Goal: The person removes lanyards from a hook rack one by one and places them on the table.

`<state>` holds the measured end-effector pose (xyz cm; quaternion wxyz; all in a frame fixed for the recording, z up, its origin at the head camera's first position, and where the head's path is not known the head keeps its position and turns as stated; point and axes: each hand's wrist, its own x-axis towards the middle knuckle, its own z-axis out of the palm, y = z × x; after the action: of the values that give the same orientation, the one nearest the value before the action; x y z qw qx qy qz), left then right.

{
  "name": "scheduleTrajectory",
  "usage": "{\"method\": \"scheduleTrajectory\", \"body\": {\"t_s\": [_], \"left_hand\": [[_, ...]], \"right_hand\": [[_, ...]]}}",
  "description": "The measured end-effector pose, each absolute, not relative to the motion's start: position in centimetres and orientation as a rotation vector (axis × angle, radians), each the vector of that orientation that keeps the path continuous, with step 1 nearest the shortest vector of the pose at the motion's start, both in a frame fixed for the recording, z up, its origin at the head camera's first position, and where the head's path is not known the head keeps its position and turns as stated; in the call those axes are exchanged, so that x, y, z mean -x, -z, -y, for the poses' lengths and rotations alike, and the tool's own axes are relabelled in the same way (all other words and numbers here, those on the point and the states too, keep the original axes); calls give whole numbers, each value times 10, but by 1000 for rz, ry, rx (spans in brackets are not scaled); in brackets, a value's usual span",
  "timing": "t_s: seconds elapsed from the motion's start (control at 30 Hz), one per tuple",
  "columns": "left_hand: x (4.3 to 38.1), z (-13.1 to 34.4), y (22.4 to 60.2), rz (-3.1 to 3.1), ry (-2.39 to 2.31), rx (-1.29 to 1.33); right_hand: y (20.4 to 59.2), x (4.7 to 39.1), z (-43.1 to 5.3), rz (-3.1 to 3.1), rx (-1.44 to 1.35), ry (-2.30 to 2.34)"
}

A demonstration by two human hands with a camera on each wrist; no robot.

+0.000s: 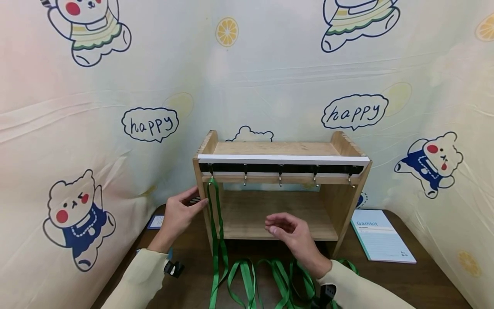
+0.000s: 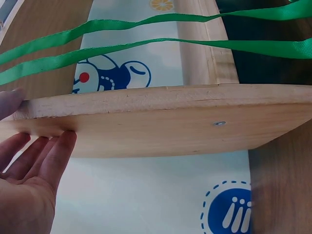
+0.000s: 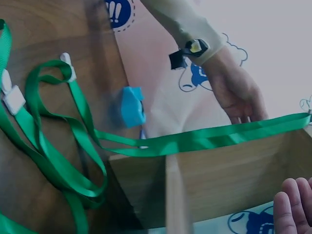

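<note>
A small wooden shelf [image 1: 278,214] stands on the table, with a row of metal hooks [image 1: 280,176] along its upper front rail. From the leftmost hook hangs a green lanyard [image 1: 221,231], its strap falling past the lower board. My left hand [image 1: 181,216] holds the shelf's left side panel [image 2: 161,122], thumb at the front edge and fingers against the outer face. My right hand [image 1: 291,236] hovers before the lower compartment with loosely bent fingers and nothing in it. Several more green lanyards [image 3: 68,180] lie on the table below, with pale clips [image 3: 14,100] showing.
Right of the shelf lies a notepad [image 1: 382,236] with a light blue cover. A blue object [image 3: 132,107] sits near the table's left edge, and a blue-edged card [image 1: 156,222] lies behind my left arm. A printed cloth [image 1: 270,86] surrounds the table [image 1: 428,279].
</note>
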<state>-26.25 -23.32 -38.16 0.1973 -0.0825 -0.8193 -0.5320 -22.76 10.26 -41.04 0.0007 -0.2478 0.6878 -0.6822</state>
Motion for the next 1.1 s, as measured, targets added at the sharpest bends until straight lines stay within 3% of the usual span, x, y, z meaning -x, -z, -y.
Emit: {"method": "scheduleTrajectory", "body": {"t_s": [0.6, 1.1], "left_hand": [[263, 234, 382, 2301, 1483, 230], [260, 233, 379, 2288, 1506, 241]], "right_hand": [[375, 239, -84, -2241, 1061, 2051], [354, 239, -61, -2219, 1081, 2044]]}}
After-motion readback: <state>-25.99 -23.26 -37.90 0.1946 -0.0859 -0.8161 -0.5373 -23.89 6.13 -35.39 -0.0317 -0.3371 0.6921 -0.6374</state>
